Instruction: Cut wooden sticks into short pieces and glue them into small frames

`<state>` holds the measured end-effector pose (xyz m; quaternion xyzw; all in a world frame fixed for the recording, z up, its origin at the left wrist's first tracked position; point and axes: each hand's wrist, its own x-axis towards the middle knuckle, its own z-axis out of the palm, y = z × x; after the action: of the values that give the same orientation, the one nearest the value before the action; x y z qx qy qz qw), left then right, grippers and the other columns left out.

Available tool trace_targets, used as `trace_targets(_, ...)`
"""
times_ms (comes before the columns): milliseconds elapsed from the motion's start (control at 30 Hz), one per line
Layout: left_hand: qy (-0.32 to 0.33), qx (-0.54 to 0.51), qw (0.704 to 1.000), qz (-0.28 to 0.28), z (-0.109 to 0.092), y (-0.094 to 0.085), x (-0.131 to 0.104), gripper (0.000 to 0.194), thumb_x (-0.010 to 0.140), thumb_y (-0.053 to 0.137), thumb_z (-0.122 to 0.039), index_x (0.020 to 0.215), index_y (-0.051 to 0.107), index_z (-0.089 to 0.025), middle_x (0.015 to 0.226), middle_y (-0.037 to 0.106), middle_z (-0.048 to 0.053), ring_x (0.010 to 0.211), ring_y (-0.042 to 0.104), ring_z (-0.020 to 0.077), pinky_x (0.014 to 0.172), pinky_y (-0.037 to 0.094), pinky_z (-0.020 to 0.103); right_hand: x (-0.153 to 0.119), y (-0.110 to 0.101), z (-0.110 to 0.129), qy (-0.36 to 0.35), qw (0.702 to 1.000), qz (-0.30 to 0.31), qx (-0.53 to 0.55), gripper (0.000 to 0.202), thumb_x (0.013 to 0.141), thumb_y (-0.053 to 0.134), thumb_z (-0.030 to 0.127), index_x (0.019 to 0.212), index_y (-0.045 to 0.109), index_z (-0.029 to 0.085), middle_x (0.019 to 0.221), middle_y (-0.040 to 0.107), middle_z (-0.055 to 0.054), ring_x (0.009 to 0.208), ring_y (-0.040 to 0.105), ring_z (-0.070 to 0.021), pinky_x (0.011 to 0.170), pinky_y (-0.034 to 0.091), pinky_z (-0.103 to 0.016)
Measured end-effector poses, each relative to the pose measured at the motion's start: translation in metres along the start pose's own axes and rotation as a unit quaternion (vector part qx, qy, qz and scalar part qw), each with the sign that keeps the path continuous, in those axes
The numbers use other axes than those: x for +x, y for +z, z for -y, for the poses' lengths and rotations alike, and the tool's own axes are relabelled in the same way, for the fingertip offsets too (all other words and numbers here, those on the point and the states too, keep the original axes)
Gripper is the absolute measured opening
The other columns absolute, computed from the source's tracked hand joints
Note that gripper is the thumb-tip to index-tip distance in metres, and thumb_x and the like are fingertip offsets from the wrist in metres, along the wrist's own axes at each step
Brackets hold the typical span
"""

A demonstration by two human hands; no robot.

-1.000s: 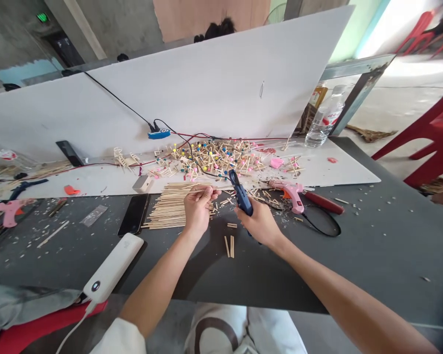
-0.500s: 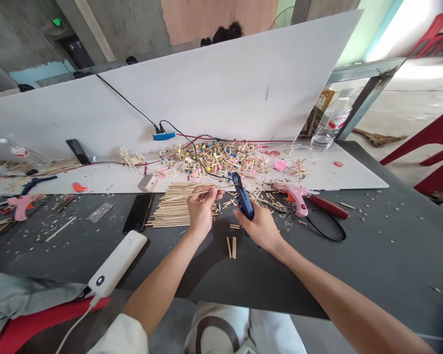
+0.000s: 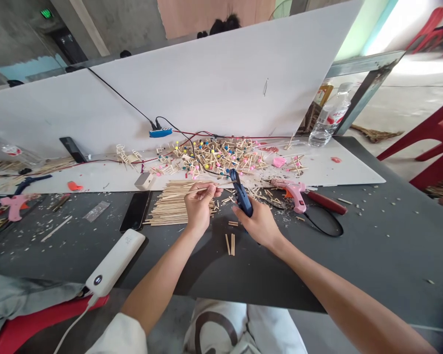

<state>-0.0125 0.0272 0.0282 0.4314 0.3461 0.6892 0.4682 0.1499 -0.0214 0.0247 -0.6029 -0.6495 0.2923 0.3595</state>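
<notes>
My left hand (image 3: 199, 209) pinches a thin wooden stick (image 3: 224, 189) between thumb and fingertips, one end pointing at the tool on the right. In my right hand (image 3: 261, 221) are dark blue cutting pliers (image 3: 241, 194), fingers wrapped round the handles and the jaws tilted up and away from me. The stick's tip is at or close to the jaws; whether it lies between them I cannot tell. Beneath my left hand lies a pile of long wooden sticks (image 3: 167, 209). Several short cut pieces (image 3: 230, 244) rest on the dark table in front of my hands.
Behind my hands spreads a heap of small stick pieces with coloured balls (image 3: 221, 155). A pink glue gun (image 3: 298, 194) and a red-handled tool (image 3: 326, 202) lie to the right. Leftward are a phone (image 3: 135, 211) and a white power bank (image 3: 116, 260). A water bottle (image 3: 330, 118) stands back right.
The whole view has shifted slightly. My hands keep nearly the same pose, still holding the stick and the cutting pliers, and the short pieces lie unmoved on the table.
</notes>
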Motion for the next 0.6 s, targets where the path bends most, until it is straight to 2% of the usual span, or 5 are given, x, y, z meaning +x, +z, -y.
trace_targets(200, -0.029, 0.029, 0.998, 0.036, 0.002, -0.002, -0.001, 0.034, 0.076, 0.079, -0.044, 0.084, 0.066, -0.014, 0.08, 0.074, 0.008, 0.068, 0.072, 0.0194, 0.062, 0.055, 0.028, 0.001, 0.001, -0.003, 0.007, 1.0, -0.017, -0.021, 0.026, 0.089, 0.052, 0.046, 0.081, 0.054, 0.022, 0.058, 0.056, 0.001, 0.053, 0.05, -0.0163, 0.054, 0.029, -0.026)
trace_targets(300, -0.003, 0.157, 0.981, 0.112, 0.0, -0.003, -0.008, 0.036, 0.088, 0.064, -0.049, 0.081, 0.068, -0.014, 0.072, 0.072, 0.007, 0.059, 0.069, 0.0174, 0.057, 0.054, 0.028, 0.003, 0.001, -0.004, 0.005, 0.999, -0.036, -0.039, 0.023, 0.088, 0.052, 0.043, 0.081, 0.055, 0.022, 0.061, 0.058, 0.0, 0.056, 0.052, -0.0169, 0.056, 0.03, -0.026)
trace_targets(400, 0.226, 0.339, 0.889, 0.21, -0.008, -0.005, -0.013, 0.028, 0.09, 0.063, -0.039, 0.074, 0.069, -0.016, 0.068, 0.071, 0.005, 0.068, 0.069, 0.0184, 0.069, 0.056, 0.03, 0.003, 0.0, -0.005, -0.003, 0.996, -0.047, -0.071, 0.02, 0.088, 0.053, 0.04, 0.082, 0.054, 0.022, 0.063, 0.06, 0.0, 0.059, 0.053, -0.0175, 0.057, 0.031, -0.026)
trace_targets(467, 0.384, 0.416, 0.799, 0.201, -0.015, -0.008, -0.011, 0.014, 0.089, 0.065, -0.028, 0.082, 0.071, -0.017, 0.079, 0.075, 0.006, 0.085, 0.071, 0.0217, 0.082, 0.056, 0.035, 0.003, -0.001, -0.006, -0.01, 0.993, -0.044, -0.107, 0.018, 0.089, 0.052, 0.039, 0.085, 0.055, 0.022, 0.064, 0.061, -0.001, 0.06, 0.054, -0.0183, 0.057, 0.03, -0.026)
trace_targets(600, 0.442, 0.517, 0.723, 0.12, -0.021, -0.018, 0.002, 0.014, 0.092, 0.06, -0.021, 0.1, 0.071, -0.017, 0.094, 0.075, 0.008, 0.095, 0.069, 0.0223, 0.086, 0.054, 0.035, 0.001, 0.0, -0.005, -0.027, 0.983, -0.039, -0.178, 0.02, 0.091, 0.049, 0.038, 0.095, 0.057, 0.021, 0.069, 0.064, -0.003, 0.061, 0.057, -0.02, 0.057, 0.029, -0.027)
